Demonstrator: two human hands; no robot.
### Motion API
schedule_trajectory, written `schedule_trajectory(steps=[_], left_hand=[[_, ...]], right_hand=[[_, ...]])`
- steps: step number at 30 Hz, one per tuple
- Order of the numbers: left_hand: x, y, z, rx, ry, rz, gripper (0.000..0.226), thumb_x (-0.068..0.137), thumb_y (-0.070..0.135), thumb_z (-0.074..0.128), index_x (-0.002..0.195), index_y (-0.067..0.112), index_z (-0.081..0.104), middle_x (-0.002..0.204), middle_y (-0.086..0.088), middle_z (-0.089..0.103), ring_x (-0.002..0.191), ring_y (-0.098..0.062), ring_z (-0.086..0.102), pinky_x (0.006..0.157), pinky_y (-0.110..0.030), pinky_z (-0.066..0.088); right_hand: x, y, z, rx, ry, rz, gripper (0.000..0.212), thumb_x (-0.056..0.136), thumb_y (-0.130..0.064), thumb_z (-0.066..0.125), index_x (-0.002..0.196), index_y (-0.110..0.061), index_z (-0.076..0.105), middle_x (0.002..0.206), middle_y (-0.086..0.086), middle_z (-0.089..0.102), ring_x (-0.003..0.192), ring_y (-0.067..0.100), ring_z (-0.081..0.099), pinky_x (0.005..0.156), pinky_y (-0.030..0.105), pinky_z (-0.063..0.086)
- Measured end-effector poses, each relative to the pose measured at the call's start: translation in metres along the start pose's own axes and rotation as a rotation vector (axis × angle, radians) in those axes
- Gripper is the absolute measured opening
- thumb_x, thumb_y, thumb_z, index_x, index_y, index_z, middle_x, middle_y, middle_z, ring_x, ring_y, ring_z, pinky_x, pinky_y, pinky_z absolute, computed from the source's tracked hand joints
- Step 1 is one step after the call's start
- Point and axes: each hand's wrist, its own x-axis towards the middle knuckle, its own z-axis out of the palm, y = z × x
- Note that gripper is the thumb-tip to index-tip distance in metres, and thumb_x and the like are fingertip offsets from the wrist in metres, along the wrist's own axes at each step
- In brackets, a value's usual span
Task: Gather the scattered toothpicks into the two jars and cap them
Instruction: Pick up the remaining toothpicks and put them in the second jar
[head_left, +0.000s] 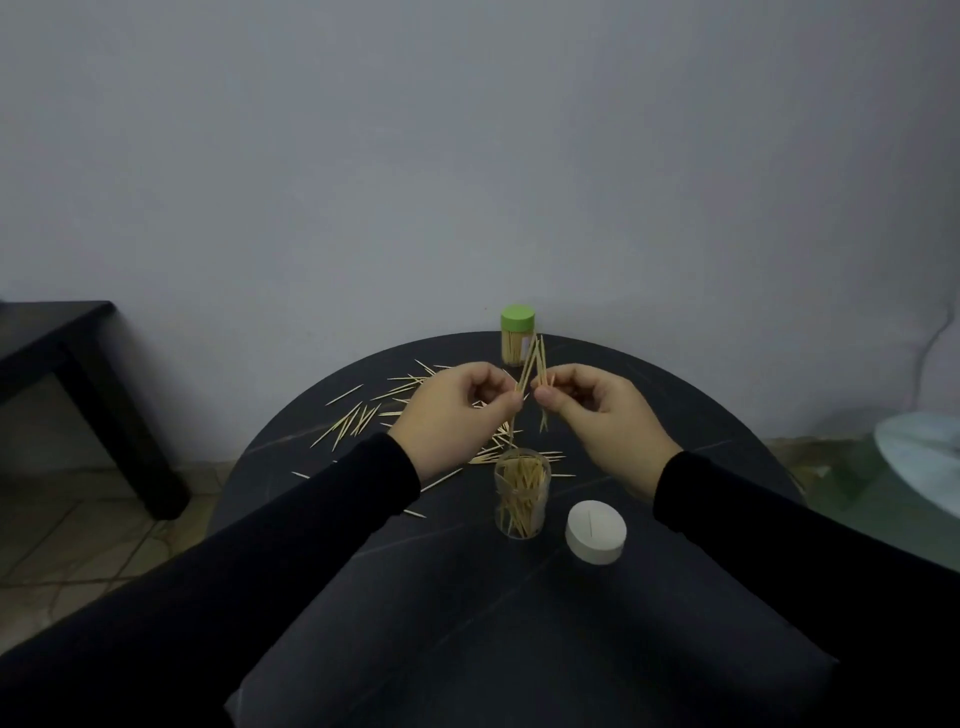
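An open clear jar (521, 493) partly filled with toothpicks stands on the round black table (467, 597). Its white cap (596, 531) lies to the right of it with one toothpick on top. A second jar with a green cap (517, 335) on it stands at the table's far edge. Above the open jar, my left hand (452, 415) and my right hand (597, 415) each pinch a small bundle of toothpicks (535, 364), the bundles crossing. Loose toothpicks (358, 415) lie scattered on the table's left and under my hands.
A dark low table (67, 374) stands at the left on the tiled floor. A pale round object (924, 462) sits at the right edge of view. A grey wall rises right behind the round table.
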Motion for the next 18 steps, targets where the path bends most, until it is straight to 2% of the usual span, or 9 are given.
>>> schedule_trajectory(steps=[3, 7, 12, 15, 18], left_hand=[[-0.004, -0.003, 0.005, 0.039, -0.072, 0.011, 0.002, 0.089, 0.024, 0.064, 0.089, 0.022, 0.065, 0.079, 0.010, 0.062, 0.061, 0.009, 0.050, 0.058, -0.003, 0.037], [-0.007, -0.006, 0.005, 0.119, -0.120, 0.033, 0.002, 0.089, 0.027, 0.064, 0.089, 0.025, 0.065, 0.081, 0.012, 0.061, 0.058, 0.015, 0.048, 0.056, -0.003, 0.034], [-0.009, -0.014, 0.001, 0.103, -0.148, 0.056, 0.005, 0.088, 0.027, 0.065, 0.084, 0.029, 0.065, 0.080, 0.013, 0.062, 0.060, 0.015, 0.049, 0.059, -0.006, 0.035], [-0.010, -0.022, 0.000, -0.001, -0.186, 0.025, 0.002, 0.086, 0.030, 0.068, 0.087, 0.029, 0.069, 0.085, 0.007, 0.066, 0.067, 0.008, 0.054, 0.071, -0.019, 0.043], [-0.013, -0.026, -0.002, -0.081, -0.206, -0.011, 0.007, 0.084, 0.030, 0.069, 0.089, 0.026, 0.071, 0.092, -0.001, 0.069, 0.083, -0.013, 0.062, 0.082, -0.033, 0.051]], right_hand=[[-0.006, 0.004, -0.001, 0.070, -0.032, 0.030, 0.013, 0.092, -0.015, 0.060, 0.095, -0.025, 0.068, 0.094, 0.000, 0.071, 0.092, 0.011, 0.064, 0.085, 0.023, 0.051], [-0.011, 0.009, -0.002, 0.056, -0.073, 0.078, 0.014, 0.091, -0.016, 0.061, 0.094, -0.027, 0.068, 0.091, -0.007, 0.071, 0.087, 0.003, 0.065, 0.081, 0.018, 0.050], [-0.012, 0.013, 0.003, 0.036, -0.103, 0.082, 0.012, 0.090, -0.018, 0.062, 0.095, -0.026, 0.068, 0.096, -0.001, 0.072, 0.094, 0.012, 0.066, 0.087, 0.026, 0.052], [-0.010, 0.015, 0.001, 0.055, -0.090, 0.086, 0.012, 0.090, -0.017, 0.062, 0.095, -0.027, 0.067, 0.093, -0.005, 0.071, 0.092, 0.007, 0.066, 0.084, 0.022, 0.052], [-0.008, 0.016, -0.003, 0.054, -0.103, 0.084, 0.013, 0.090, -0.015, 0.061, 0.092, -0.026, 0.066, 0.086, -0.008, 0.069, 0.086, 0.003, 0.064, 0.081, 0.020, 0.050]])
